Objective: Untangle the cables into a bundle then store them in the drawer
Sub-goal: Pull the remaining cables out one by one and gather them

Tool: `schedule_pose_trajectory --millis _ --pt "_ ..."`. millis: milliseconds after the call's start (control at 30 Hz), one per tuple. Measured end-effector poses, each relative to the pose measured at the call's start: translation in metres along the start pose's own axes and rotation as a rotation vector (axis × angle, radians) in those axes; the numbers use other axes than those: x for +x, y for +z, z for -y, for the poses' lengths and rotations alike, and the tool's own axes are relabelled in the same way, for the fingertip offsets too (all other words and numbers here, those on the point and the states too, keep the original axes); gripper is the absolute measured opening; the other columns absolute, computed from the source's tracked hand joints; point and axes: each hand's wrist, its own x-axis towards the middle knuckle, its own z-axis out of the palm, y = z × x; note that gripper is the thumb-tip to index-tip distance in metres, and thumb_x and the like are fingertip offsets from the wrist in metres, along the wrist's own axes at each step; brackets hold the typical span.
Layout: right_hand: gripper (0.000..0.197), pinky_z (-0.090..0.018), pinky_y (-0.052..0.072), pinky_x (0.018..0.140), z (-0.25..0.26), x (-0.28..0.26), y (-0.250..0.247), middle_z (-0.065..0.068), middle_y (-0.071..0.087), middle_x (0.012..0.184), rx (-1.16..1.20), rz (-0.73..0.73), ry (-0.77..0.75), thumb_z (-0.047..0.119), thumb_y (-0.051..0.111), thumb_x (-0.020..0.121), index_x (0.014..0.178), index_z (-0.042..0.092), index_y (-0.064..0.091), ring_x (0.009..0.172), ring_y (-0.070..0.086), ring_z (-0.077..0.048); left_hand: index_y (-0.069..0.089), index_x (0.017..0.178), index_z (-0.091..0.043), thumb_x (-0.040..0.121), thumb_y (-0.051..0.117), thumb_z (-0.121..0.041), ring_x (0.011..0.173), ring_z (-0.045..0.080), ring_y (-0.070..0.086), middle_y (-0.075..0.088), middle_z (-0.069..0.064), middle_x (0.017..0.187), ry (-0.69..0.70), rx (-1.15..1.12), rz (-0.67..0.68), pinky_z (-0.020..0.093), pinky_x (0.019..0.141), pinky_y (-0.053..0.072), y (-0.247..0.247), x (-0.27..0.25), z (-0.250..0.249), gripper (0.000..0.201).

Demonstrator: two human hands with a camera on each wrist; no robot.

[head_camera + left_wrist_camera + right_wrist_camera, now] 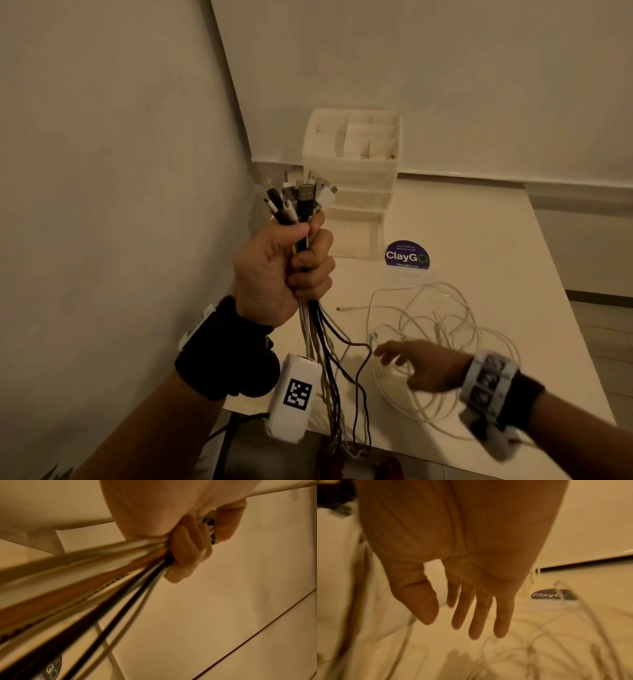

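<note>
My left hand [291,263] is raised above the table's left edge and grips a bundle of cables [301,202], black, white and yellow, with the plugs sticking up above the fist. Their tails hang down past the table edge [329,387]. In the left wrist view the fingers [187,555] curl tightly round the same cables [96,585]. A loose tangle of white cables [442,335] lies on the table. My right hand [414,363] hovers just over its near side, fingers straight and spread [471,615], holding nothing. The white drawer unit [352,178] stands at the back.
A purple round ClayGo sticker [407,255] lies on the white table [513,260] in front of the drawer unit. Walls close in on the left and behind. The table's right edge drops to a tiled floor.
</note>
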Motion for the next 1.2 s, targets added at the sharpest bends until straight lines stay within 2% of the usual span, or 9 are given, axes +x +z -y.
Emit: schedule_pose_trajectory --millis 100,200,300,400,567,700,933,1100,1200 --pt "0.05 -0.03 0.046 0.1 -0.016 0.037 -0.036 0.002 0.059 0.13 -0.096 -0.255 0.104 0.001 0.047 0.086 0.13 0.023 0.055 0.118 0.055 -0.017 0.046 0.083 -0.014 0.073 0.068 -0.028 0.042 0.009 0.016 0.027 -0.004 0.057 0.002 -0.008 -0.02 0.024 0.041 0.014 -0.004 0.003 0.006 0.028" --pt "0.045 -0.036 0.04 0.104 -0.024 0.084 -0.039 -0.007 0.05 0.135 -0.148 -0.43 0.218 0.007 0.046 0.091 0.135 0.015 0.048 0.125 0.046 -0.027 0.041 0.079 -0.014 0.079 0.067 -0.029 0.041 0.009 0.018 0.032 -0.004 0.056 0.023 0.072 -0.093 0.023 0.041 0.016 -0.001 0.005 0.009 0.03" --pt "0.045 -0.045 0.039 0.102 -0.025 0.112 -0.026 -0.011 0.044 0.135 -0.297 -0.392 0.281 0.013 0.049 0.092 0.136 0.011 0.041 0.124 0.043 -0.033 0.034 0.074 -0.014 0.089 0.05 -0.027 0.04 0.009 0.021 0.03 -0.003 0.056 0.07 0.188 -0.185 0.022 0.041 0.019 0.001 0.005 0.012 0.025" --pt "0.042 -0.046 0.035 0.103 -0.03 0.123 -0.015 -0.011 0.041 0.137 -0.373 -0.358 0.318 0.019 0.048 0.094 0.134 0.012 0.039 0.127 0.04 -0.033 0.033 0.071 -0.013 0.092 0.05 -0.025 0.041 0.011 0.022 0.028 0.0 0.059 0.099 0.247 -0.226 0.023 0.042 0.021 -0.002 0.003 0.014 0.029" --pt "0.04 -0.044 0.041 0.099 -0.042 0.13 -0.014 -0.011 0.039 0.134 -0.429 -0.496 0.311 0.007 0.044 0.094 0.133 0.013 0.04 0.12 0.041 -0.032 0.039 0.067 -0.014 0.095 0.04 -0.026 0.043 0.01 0.023 0.03 0.0 0.06 0.088 0.284 -0.256 0.023 0.043 0.025 -0.007 0.005 0.016 0.03" --pt "0.035 -0.045 0.033 0.106 -0.043 0.135 -0.019 -0.008 0.046 0.135 -0.471 -0.376 0.337 0.016 0.042 0.096 0.132 0.015 0.042 0.126 0.041 -0.03 0.031 0.074 -0.014 0.095 0.04 -0.025 0.043 0.009 0.025 0.029 -0.001 0.057 0.089 0.315 -0.261 0.023 0.042 0.026 -0.007 0.016 0.016 0.025" --pt "0.034 -0.044 0.036 0.102 -0.046 0.131 -0.012 -0.009 0.039 0.137 -0.532 -0.355 0.304 0.016 0.033 0.099 0.132 0.012 0.043 0.124 0.041 -0.029 0.047 0.085 -0.011 0.095 0.043 -0.026 0.043 0.008 0.023 0.03 -0.003 0.057 0.092 0.255 -0.276 0.023 0.041 0.023 -0.011 0.025 0.016 0.019" --pt "0.037 -0.04 0.041 0.097 -0.039 0.11 -0.03 -0.012 0.054 0.127 -0.225 -0.351 0.388 0.019 0.044 0.095 0.13 0.009 0.039 0.117 0.053 -0.03 0.037 0.075 -0.015 0.095 0.042 -0.029 0.043 0.008 0.028 0.03 -0.004 0.056 0.104 0.268 -0.287 0.022 0.041 0.03 -0.018 0.032 0.013 0.025" --pt "0.03 -0.033 0.051 0.077 -0.046 0.078 -0.053 -0.016 0.065 0.105 0.164 -0.419 0.475 0.014 0.05 0.094 0.12 -0.001 0.055 0.094 0.064 -0.029 0.035 0.071 -0.014 0.096 0.041 -0.03 0.041 0.011 0.034 0.031 -0.003 0.056 0.105 0.295 -0.273 0.023 0.043 0.034 -0.02 0.039 0.018 0.03"
